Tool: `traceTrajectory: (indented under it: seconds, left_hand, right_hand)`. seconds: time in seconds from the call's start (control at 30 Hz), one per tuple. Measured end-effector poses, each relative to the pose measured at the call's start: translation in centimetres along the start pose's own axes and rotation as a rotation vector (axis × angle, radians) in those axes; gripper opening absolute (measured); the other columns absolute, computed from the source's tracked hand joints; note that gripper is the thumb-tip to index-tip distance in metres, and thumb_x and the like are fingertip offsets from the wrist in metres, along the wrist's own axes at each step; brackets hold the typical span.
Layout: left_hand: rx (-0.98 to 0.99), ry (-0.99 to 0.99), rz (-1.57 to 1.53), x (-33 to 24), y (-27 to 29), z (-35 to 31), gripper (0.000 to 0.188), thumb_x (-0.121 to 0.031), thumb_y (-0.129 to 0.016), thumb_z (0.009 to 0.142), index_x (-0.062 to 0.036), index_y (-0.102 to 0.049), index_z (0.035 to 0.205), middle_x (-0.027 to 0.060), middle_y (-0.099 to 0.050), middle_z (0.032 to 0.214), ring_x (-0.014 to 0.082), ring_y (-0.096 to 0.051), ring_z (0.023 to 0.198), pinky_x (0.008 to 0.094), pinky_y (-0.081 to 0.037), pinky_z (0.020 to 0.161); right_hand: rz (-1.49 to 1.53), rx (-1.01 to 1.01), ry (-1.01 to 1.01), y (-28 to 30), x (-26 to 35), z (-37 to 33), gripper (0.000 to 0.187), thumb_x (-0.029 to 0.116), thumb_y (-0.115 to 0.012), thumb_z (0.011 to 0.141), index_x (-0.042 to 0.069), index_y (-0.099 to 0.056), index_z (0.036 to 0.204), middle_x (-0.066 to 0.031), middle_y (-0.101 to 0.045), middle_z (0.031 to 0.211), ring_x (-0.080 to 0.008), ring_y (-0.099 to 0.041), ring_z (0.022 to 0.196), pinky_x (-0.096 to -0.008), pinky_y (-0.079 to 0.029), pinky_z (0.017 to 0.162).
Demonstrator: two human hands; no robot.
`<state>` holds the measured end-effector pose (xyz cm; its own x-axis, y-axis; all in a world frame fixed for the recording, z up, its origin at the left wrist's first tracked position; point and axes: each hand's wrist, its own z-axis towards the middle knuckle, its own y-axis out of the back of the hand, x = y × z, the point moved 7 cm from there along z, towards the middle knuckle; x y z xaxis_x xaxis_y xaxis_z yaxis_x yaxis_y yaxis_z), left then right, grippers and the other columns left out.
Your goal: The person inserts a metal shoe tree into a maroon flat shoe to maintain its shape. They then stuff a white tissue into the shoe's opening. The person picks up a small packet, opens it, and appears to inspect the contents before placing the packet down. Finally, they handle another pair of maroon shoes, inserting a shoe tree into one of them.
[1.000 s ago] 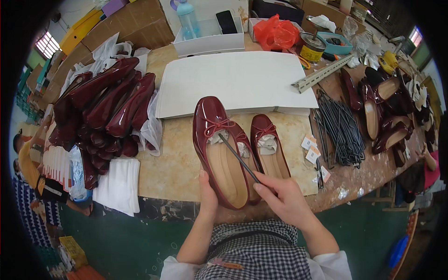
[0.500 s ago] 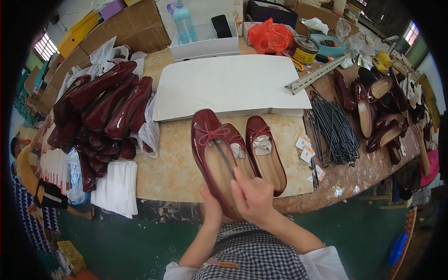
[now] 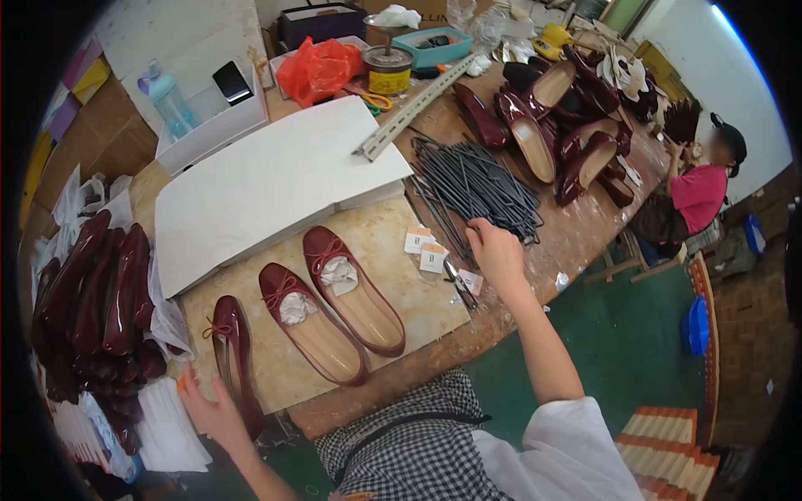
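Observation:
My left hand (image 3: pixel 215 413) is at the mat's left edge, fingers spread and holding nothing. Beside it, a dark red patent ballet flat (image 3: pixel 236 359) with a small bow rests tilted toward its side. Two matching flats, a middle one (image 3: pixel 334 355) and a right one (image 3: pixel 376 317), lie side by side, toes pointing away, with white crumpled paper in their toes. My right hand (image 3: pixel 499 259) reaches to the near edge of a heap of thin dark rods (image 3: pixel 480 188). Its fingers are curled together against the rods; whether they pinch one is hidden.
A white paper stack (image 3: pixel 267 192) lies behind the flats, with a metal angle bar (image 3: pixel 418 104) across its right corner. Glossy red shoes are heaped at left (image 3: pixel 92 292) and right (image 3: pixel 535 138). Small tags (image 3: pixel 432 257) lie near my right hand. A person in pink (image 3: pixel 700 196) sits far right.
My view has turned right. My left hand has let go of the flat, which now rests at the left. My right hand has moved from inside that shoe, with a thin rod, to the rod heap.

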<state>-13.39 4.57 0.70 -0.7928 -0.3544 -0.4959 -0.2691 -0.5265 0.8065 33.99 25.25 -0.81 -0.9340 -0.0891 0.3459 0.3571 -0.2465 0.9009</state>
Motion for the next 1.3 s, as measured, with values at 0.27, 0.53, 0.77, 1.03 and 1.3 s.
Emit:
traceTrajectory:
  seconds: [0.27,0.53,0.77,1.03,1.3]
  left_hand:
    - [0.679,0.003,-0.392,-3.1,-14.7,-0.1,0.046,-0.006,-0.053,0.087,0.0072,-0.047,0.131,0.0114,-0.065,0.085,0.0206,-0.059,0.071,0.0347,-0.049,0.066]
    - [0.585,0.258,-0.998,-14.2,-14.6,-4.7,0.039,-0.014,-0.058,0.086,0.0044,-0.055,0.121,0.0099,-0.063,0.089,0.0188,-0.059,0.079,0.0318,-0.05,0.067]
    - [0.863,0.314,-1.164,-22.7,-16.2,-8.3,0.041,-0.018,-0.057,0.087,0.0036,-0.054,0.122,0.0102,-0.063,0.092,0.0196,-0.059,0.081,0.0331,-0.05,0.069]
    - [0.969,0.336,-1.236,-24.8,-16.1,-9.5,0.044,-0.021,-0.056,0.087,0.0027,-0.053,0.123,0.0106,-0.062,0.095,0.0204,-0.059,0.084,0.0345,-0.05,0.072]
    - [0.996,0.348,-1.263,-24.9,-15.9,-9.5,0.046,-0.025,-0.055,0.087,0.0018,-0.052,0.124,0.011,-0.061,0.098,0.0213,-0.058,0.087,0.0359,-0.049,0.074]
  right_hand:
    - [-0.11,0.101,-0.088,-1.5,-1.2,-0.6,0.02,0.026,-0.062,0.083,0.008,-0.068,0.077,-0.0151,-0.068,0.072,-0.0308,-0.069,0.069,-0.042,-0.054,0.059]
    - [0.272,-0.104,-0.204,1.8,-3.5,-7.3,0.018,0.022,-0.06,0.082,0.005,-0.057,0.087,-0.0181,-0.062,0.066,-0.038,-0.063,0.062,-0.0481,-0.049,0.057]
    - [0.584,-0.161,-0.077,4.5,-0.4,-11.8,0.024,0.02,-0.062,0.084,0.009,-0.062,0.105,-0.0138,-0.063,0.065,-0.0317,-0.062,0.061,-0.0422,-0.047,0.056]
    - [0.719,-0.044,-0.014,5.7,6.4,-11.4,0.03,0.014,-0.059,0.079,0.007,-0.055,0.108,-0.0119,-0.06,0.061,-0.0303,-0.06,0.059,-0.0413,-0.044,0.053]
    - [0.788,-0.073,0.156,7.2,9.9,-11.6,0.043,0.017,-0.06,0.083,0.006,-0.053,0.124,-0.0166,-0.058,0.061,-0.0366,-0.057,0.058,-0.0443,-0.045,0.055]
